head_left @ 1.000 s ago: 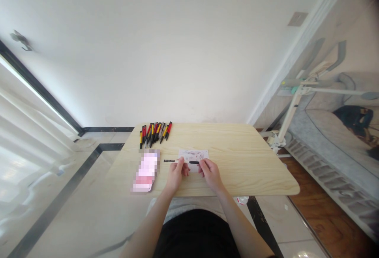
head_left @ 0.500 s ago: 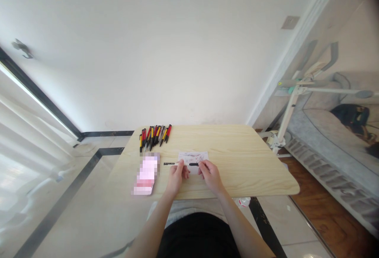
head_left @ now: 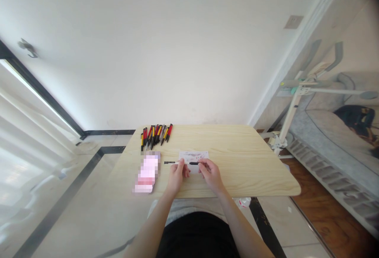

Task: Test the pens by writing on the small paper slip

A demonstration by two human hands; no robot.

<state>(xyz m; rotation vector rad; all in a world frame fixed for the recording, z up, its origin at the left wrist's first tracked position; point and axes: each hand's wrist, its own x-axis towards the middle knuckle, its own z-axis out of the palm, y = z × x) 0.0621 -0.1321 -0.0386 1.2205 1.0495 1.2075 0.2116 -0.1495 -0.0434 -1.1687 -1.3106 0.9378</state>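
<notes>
A: Figure, largest item first: what fills the middle of the frame?
B: The surface [head_left: 237,159], pale wood. The view sits much as it did half a second ago, with only a slight shift of the camera.

A: Next in size?
B: A pink block [head_left: 147,172], blurred, lower left of the surface; then a card [head_left: 194,157] with faint red marks at centre. Neither has moved since the earlier frames.

A: The hands?
B: The left hand [head_left: 177,176] and right hand [head_left: 211,174] meet just below the card. Each is closed in a narrow pinch on a thin black pen [head_left: 182,163], which lies level across the card's lower edge, its far end jutting left of the left hand. The grip is the same as a second ago; the fingers have edged only a little along the barrel.

A: What does that suggest?
B: Probably fine work on the pen itself, such as twisting or pulling its parts, with little gained yet; whether the barrel has parted cannot be told.

A: Smallest?
B: The pens [head_left: 155,134], red, yellow and black, fanned at the upper left of the surface, well apart from the hands and undisturbed.
</notes>
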